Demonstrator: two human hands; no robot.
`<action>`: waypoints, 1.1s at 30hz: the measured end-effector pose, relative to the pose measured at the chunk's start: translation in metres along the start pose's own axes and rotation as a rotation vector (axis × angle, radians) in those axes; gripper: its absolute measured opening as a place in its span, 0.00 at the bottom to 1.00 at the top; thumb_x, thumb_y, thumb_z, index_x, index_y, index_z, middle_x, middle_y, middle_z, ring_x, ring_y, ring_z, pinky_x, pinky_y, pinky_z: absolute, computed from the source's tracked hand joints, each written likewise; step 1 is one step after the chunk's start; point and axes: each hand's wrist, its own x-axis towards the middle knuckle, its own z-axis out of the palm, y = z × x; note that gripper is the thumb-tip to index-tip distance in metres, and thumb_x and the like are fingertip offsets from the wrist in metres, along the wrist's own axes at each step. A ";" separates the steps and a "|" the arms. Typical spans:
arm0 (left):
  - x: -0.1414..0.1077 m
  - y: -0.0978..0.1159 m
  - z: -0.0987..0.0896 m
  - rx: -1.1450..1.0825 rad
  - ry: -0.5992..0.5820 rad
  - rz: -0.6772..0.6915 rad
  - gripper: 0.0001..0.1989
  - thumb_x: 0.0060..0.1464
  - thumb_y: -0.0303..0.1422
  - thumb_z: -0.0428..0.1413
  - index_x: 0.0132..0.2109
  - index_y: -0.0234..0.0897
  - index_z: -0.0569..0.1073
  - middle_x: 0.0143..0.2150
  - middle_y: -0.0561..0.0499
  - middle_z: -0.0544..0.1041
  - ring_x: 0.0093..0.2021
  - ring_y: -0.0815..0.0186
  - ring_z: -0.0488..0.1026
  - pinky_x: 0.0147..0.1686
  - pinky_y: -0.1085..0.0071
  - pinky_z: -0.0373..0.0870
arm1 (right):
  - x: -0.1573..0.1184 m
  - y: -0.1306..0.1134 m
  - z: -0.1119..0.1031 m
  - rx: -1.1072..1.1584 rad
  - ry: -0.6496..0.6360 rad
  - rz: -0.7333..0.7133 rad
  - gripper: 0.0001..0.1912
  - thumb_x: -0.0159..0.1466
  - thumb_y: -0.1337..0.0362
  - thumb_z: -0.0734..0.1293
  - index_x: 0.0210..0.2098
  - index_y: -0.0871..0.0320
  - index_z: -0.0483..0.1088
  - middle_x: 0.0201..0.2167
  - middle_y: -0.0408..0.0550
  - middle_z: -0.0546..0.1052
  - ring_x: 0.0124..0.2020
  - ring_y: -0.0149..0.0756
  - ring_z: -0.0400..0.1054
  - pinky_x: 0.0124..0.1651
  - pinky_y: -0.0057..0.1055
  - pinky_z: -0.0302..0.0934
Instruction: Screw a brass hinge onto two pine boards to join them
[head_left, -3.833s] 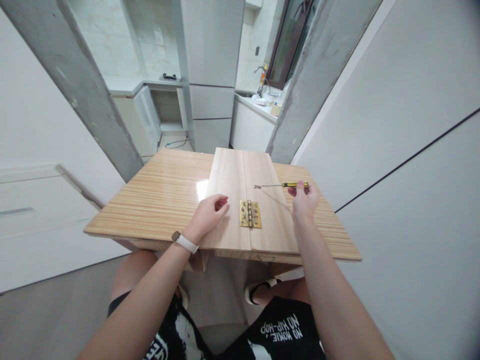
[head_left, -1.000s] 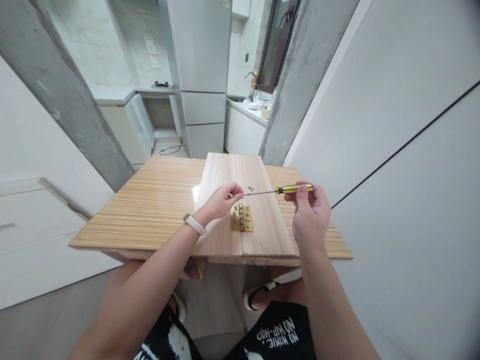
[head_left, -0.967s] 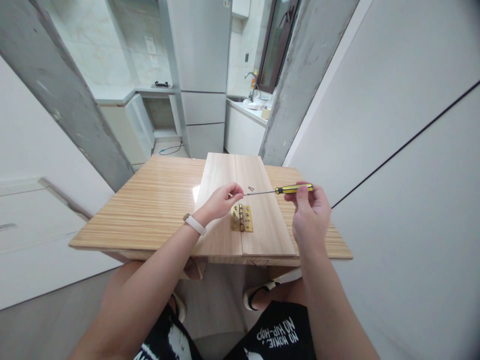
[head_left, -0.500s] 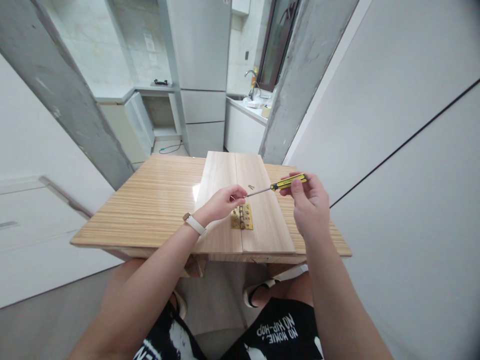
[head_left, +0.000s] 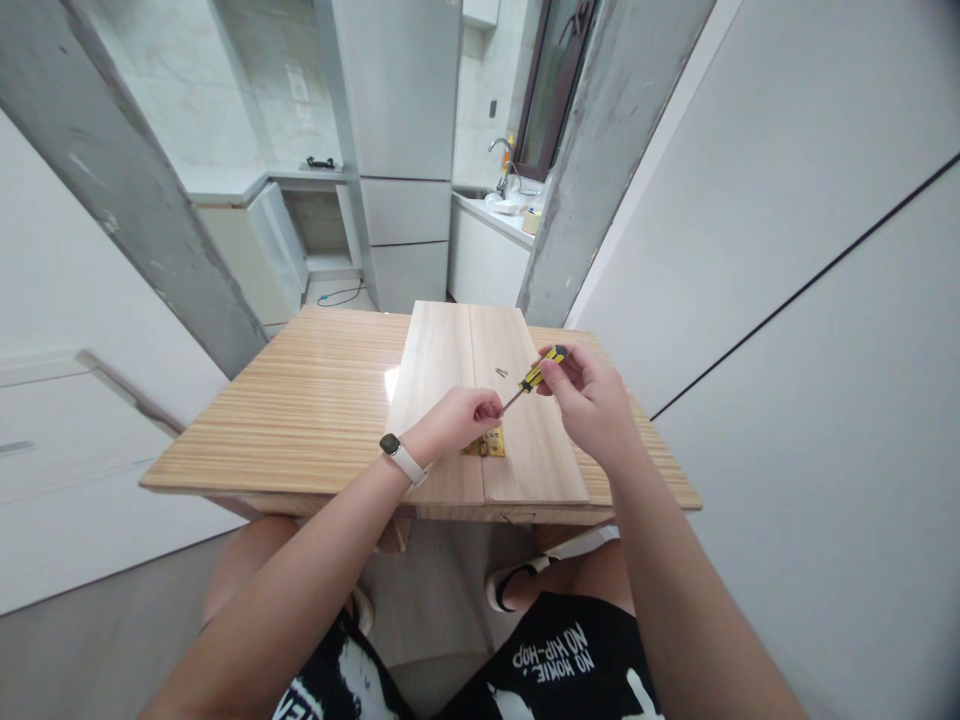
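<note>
My right hand [head_left: 589, 395] is closed around the yellow and black handle of a screwdriver [head_left: 531, 377], whose shaft slants down to the left. At the screwdriver's tip, the fingers of my left hand [head_left: 472, 412] are pinched together; whatever is between them is too small and covered to make out. Just under the left fingers, a brass-coloured hinge [head_left: 493, 445] lies across the seam of two pale wooden boards [head_left: 536, 465], partly hidden by that hand. A few small screws [head_left: 501, 372] rest loose on the right board, beyond the hands.
The boards lie side by side on a striped wooden table [head_left: 262, 400]. A white panel [head_left: 810, 350] stands close on the right. Behind the table are a grey fridge [head_left: 409, 120] and a counter with a sink tap [head_left: 501, 160]. My knees are below the table's front edge.
Both hands have come down toward the hinge, the right one also moving left. The screwdriver now tilts more steeply, and the left hand covers more of the hinge.
</note>
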 end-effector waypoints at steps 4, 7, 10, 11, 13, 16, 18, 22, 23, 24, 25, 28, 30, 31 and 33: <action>0.000 -0.004 0.003 0.049 -0.045 0.006 0.03 0.59 0.28 0.61 0.37 0.36 0.80 0.33 0.50 0.82 0.33 0.65 0.75 0.35 0.70 0.68 | 0.003 0.009 0.002 -0.050 -0.036 0.011 0.20 0.68 0.44 0.70 0.47 0.54 0.75 0.36 0.46 0.79 0.34 0.38 0.75 0.37 0.36 0.73; 0.003 -0.006 0.004 0.091 -0.063 0.034 0.05 0.60 0.28 0.61 0.36 0.37 0.81 0.33 0.50 0.82 0.34 0.64 0.76 0.36 0.69 0.68 | 0.007 0.012 0.004 -0.089 -0.052 0.013 0.20 0.69 0.45 0.70 0.47 0.54 0.76 0.35 0.46 0.78 0.34 0.38 0.75 0.37 0.36 0.73; 0.005 -0.007 0.004 0.160 -0.051 0.042 0.06 0.60 0.30 0.62 0.34 0.37 0.81 0.34 0.49 0.82 0.35 0.63 0.76 0.38 0.68 0.68 | 0.010 0.013 0.006 -0.114 -0.047 0.009 0.19 0.68 0.45 0.71 0.46 0.54 0.76 0.33 0.45 0.78 0.32 0.38 0.74 0.36 0.37 0.72; 0.006 -0.008 0.005 0.175 -0.048 0.033 0.06 0.60 0.31 0.62 0.34 0.37 0.82 0.33 0.49 0.82 0.34 0.63 0.76 0.38 0.68 0.68 | 0.011 0.013 0.007 -0.115 -0.042 0.008 0.19 0.67 0.46 0.71 0.45 0.54 0.76 0.32 0.45 0.78 0.31 0.38 0.73 0.36 0.37 0.72; 0.007 -0.010 0.006 0.185 -0.048 0.011 0.06 0.60 0.31 0.62 0.34 0.37 0.82 0.32 0.49 0.82 0.33 0.63 0.76 0.37 0.68 0.68 | 0.012 0.013 0.008 -0.107 -0.036 0.012 0.19 0.66 0.46 0.72 0.44 0.54 0.76 0.30 0.43 0.77 0.31 0.38 0.72 0.36 0.37 0.72; 0.006 -0.013 0.008 0.182 -0.052 0.008 0.06 0.60 0.32 0.62 0.34 0.37 0.82 0.31 0.49 0.81 0.32 0.64 0.75 0.35 0.69 0.67 | 0.013 0.014 0.009 -0.087 -0.039 0.024 0.18 0.65 0.46 0.73 0.42 0.53 0.76 0.28 0.42 0.76 0.31 0.38 0.72 0.37 0.37 0.72; 0.006 -0.014 0.010 0.175 -0.051 0.012 0.06 0.60 0.32 0.62 0.34 0.37 0.82 0.31 0.50 0.81 0.31 0.64 0.75 0.34 0.69 0.66 | 0.013 0.014 0.009 -0.079 -0.042 0.029 0.18 0.64 0.46 0.74 0.42 0.53 0.76 0.28 0.42 0.75 0.31 0.39 0.72 0.37 0.37 0.72; 0.007 -0.013 0.011 0.174 -0.055 0.016 0.07 0.60 0.32 0.62 0.34 0.37 0.81 0.30 0.50 0.81 0.30 0.65 0.74 0.33 0.69 0.65 | 0.014 0.014 0.010 -0.096 -0.062 0.027 0.17 0.65 0.47 0.73 0.42 0.53 0.76 0.28 0.43 0.76 0.32 0.39 0.72 0.37 0.37 0.71; 0.007 -0.012 0.011 0.174 -0.059 0.015 0.07 0.60 0.32 0.62 0.33 0.37 0.81 0.30 0.50 0.81 0.31 0.64 0.74 0.33 0.69 0.65 | 0.015 0.013 0.010 -0.106 -0.069 0.024 0.17 0.66 0.47 0.73 0.42 0.54 0.76 0.28 0.43 0.76 0.32 0.39 0.72 0.37 0.37 0.71; 0.007 -0.012 0.011 0.172 -0.063 0.013 0.07 0.60 0.32 0.62 0.33 0.37 0.81 0.31 0.50 0.81 0.31 0.64 0.74 0.33 0.69 0.65 | 0.015 0.013 0.009 -0.115 -0.076 0.022 0.17 0.66 0.47 0.72 0.42 0.54 0.76 0.29 0.43 0.76 0.32 0.39 0.72 0.37 0.37 0.71; 0.008 -0.011 0.011 0.169 -0.067 0.010 0.07 0.61 0.32 0.62 0.33 0.37 0.81 0.31 0.49 0.81 0.31 0.64 0.75 0.33 0.69 0.66 | 0.015 0.013 0.009 -0.121 -0.080 0.020 0.17 0.66 0.47 0.72 0.42 0.54 0.76 0.29 0.43 0.76 0.32 0.39 0.72 0.37 0.36 0.70; 0.007 -0.011 0.012 0.161 -0.076 0.008 0.08 0.61 0.32 0.62 0.33 0.37 0.81 0.31 0.49 0.81 0.31 0.64 0.75 0.32 0.69 0.65 | 0.015 0.013 0.009 -0.133 -0.086 0.016 0.17 0.66 0.47 0.72 0.42 0.54 0.76 0.29 0.43 0.76 0.31 0.39 0.72 0.36 0.36 0.70; 0.007 -0.012 0.012 0.162 -0.078 0.009 0.07 0.61 0.32 0.62 0.34 0.37 0.81 0.31 0.49 0.82 0.30 0.65 0.75 0.32 0.69 0.64 | 0.015 0.014 0.009 -0.147 -0.089 0.012 0.16 0.67 0.47 0.71 0.42 0.54 0.76 0.29 0.43 0.76 0.31 0.38 0.72 0.36 0.36 0.70; 0.007 -0.012 0.012 0.163 -0.077 0.009 0.07 0.61 0.32 0.62 0.34 0.37 0.82 0.31 0.49 0.82 0.30 0.65 0.75 0.32 0.69 0.64 | 0.015 0.014 0.010 -0.153 -0.086 0.010 0.16 0.67 0.48 0.71 0.42 0.54 0.76 0.29 0.43 0.76 0.30 0.38 0.72 0.36 0.36 0.69; 0.007 -0.012 0.013 0.166 -0.074 0.006 0.07 0.61 0.32 0.62 0.34 0.37 0.82 0.31 0.49 0.82 0.30 0.65 0.75 0.32 0.69 0.64 | 0.015 0.013 0.010 -0.156 -0.081 0.012 0.16 0.67 0.48 0.72 0.41 0.54 0.76 0.28 0.43 0.76 0.30 0.38 0.71 0.36 0.36 0.69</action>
